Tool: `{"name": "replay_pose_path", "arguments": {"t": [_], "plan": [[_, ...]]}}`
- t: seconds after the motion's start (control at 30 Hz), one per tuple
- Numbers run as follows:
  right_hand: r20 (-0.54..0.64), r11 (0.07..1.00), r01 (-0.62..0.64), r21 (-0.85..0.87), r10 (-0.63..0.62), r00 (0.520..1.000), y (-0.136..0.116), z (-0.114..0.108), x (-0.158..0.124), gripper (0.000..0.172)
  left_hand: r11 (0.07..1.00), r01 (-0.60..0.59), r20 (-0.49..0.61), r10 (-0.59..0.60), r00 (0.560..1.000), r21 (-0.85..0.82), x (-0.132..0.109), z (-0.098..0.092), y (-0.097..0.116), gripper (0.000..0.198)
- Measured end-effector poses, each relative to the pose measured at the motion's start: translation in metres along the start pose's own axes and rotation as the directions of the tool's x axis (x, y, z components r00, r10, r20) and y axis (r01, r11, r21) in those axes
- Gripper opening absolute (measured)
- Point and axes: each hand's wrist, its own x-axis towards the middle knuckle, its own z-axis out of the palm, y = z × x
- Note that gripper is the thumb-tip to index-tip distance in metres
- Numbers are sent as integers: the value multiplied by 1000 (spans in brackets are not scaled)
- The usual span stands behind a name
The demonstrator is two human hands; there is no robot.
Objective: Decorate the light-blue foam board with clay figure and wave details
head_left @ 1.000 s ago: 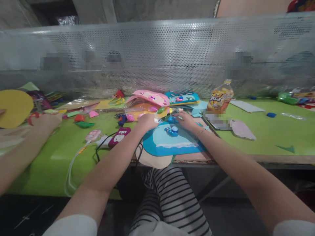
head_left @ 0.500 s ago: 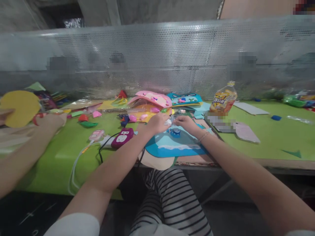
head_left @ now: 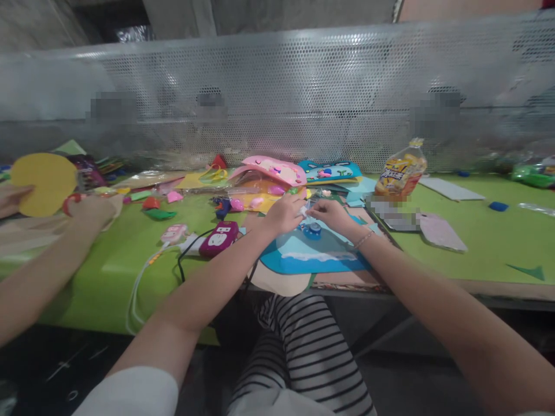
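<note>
Over the blue paper sheet (head_left: 321, 266) with a wavy white strip, my hands meet. My left hand (head_left: 284, 214) is closed around a small white lump that seems wrapped in clear plastic (head_left: 306, 209); the fingers hide most of it. Thumb and fingertips of my right hand (head_left: 333, 216) pinch at the same plastic from the right. Just below the fingers, a small round blue piece (head_left: 312, 230) lies on the sheet. A cream paper shape (head_left: 277, 278) sticks out from under the blue sheet at the table edge.
Purple device (head_left: 219, 238) with cables lies left of my forearm. Pink (head_left: 271, 169) and blue decorated pieces (head_left: 332, 172) stand behind. A snack bag (head_left: 399, 173) and a phone-like pink slab (head_left: 442, 232) are to the right. At left, another person's hands hold yellow paper (head_left: 43, 185) and red-handled scissors (head_left: 71, 202).
The view has shifted slightly, so things sit a little further right. My hands stay together over the blue sheet, and less of the white lump shows. The neighbour's yellow paper has shifted slightly.
</note>
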Motion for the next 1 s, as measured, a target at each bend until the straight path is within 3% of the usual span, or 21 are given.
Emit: {"name": "replay_pose_path", "arguments": {"t": [0.13,0.23,0.3,0.5,0.67,1.0], "plan": [[-106,998,62,-32,-65,992,-5,-2,-1,32,991,13,-178,-37,983,-133,1,-5,14,53],[-126,988,140,-66,-147,981,-7,-3,-3,28,953,75,-270,-158,950,-293,1,-8,25,30],[-105,970,227,-86,-236,966,-8,-2,-4,24,911,139,-225,-240,944,-388,2,-8,29,10],[-23,942,312,-121,-317,948,-10,4,-6,20,754,272,-82,-395,915,-598,7,-5,27,20],[29,950,294,-108,-292,956,-9,5,-5,23,677,291,29,-370,928,-676,6,-8,20,22],[77,962,232,144,-244,967,-11,4,-9,26,630,245,59,-301,952,-737,4,-3,15,18]]}}
